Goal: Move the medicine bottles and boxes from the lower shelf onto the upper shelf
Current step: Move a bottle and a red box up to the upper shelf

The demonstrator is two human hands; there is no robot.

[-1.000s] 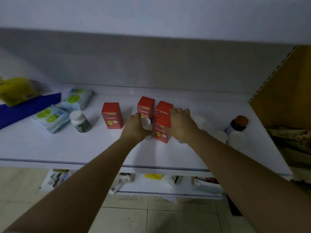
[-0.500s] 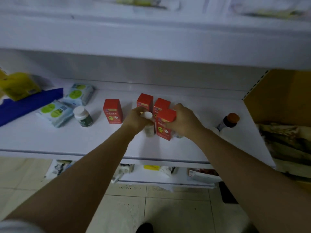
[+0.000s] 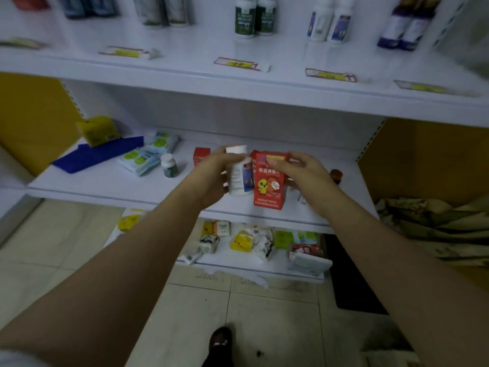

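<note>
Just in front of the lower white shelf (image 3: pixel 92 186), both items are up off the board and in hand. The left hand (image 3: pixel 211 178) is wrapped round the body of a white plastic bottle with a white screw cap and blue label (image 3: pixel 239 173), fingers curled from the left side and the cap sticking out above them. The right hand (image 3: pixel 304 173) pinches a red cardboard box with a yellow cartoon chick (image 3: pixel 268 184) near its top, thumb on the front face and fingers over the back edge.

My guess on handling: both look light. The bottle is rigid and smooth, so a bit slippery, and I'd grip the barrel, not the cap. The box is thin card and squashes if you squeeze hard, so a gentle hold across the upper sides seems right.

Both need to go up onto the upper white shelf (image 3: pixel 185 72), in the free strip in front of the rows of bottles (image 3: pixel 251 17).

Left on the lower shelf: a small dark-green bottle with a white cap (image 3: pixel 169 165) and a brown bottle with an orange cap (image 3: pixel 336 176), among others.
</note>
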